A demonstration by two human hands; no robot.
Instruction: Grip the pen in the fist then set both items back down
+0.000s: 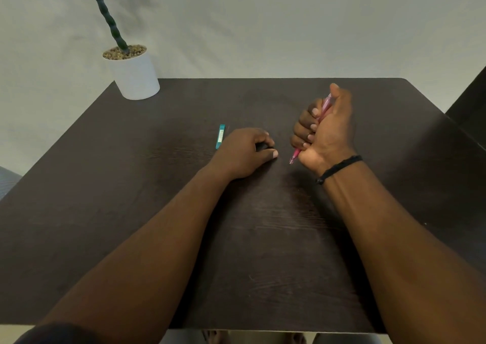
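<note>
Right hand (324, 130) curled tight round pink pencil (295, 157), tip at 7 o'clock; left hand (246, 153) loosely curled, holding nothing seen, teal lead case (220, 136) at its 10 o'clock; best to keep tip steady

Colours and patterns across a dark desk scene.

Showing a translucent pink pen (324, 112) with a deeper pink tip, gripped in the right hand (326, 133); lying beside the left hand (246, 151), a teal lead case (220, 136) carrying a pale printed label; spreading beneath, a very dark brown table (263, 238) streaked with fine lighter wood grain; circling the right wrist, a black braided bracelet (339, 169); standing at the far corner, a plain white pot (134, 77) topped with speckled tan and brown pebbles, bearing a dark green spiralled plant stem (106, 15); backing everything, a pale grey-green wall (289, 23).
</note>
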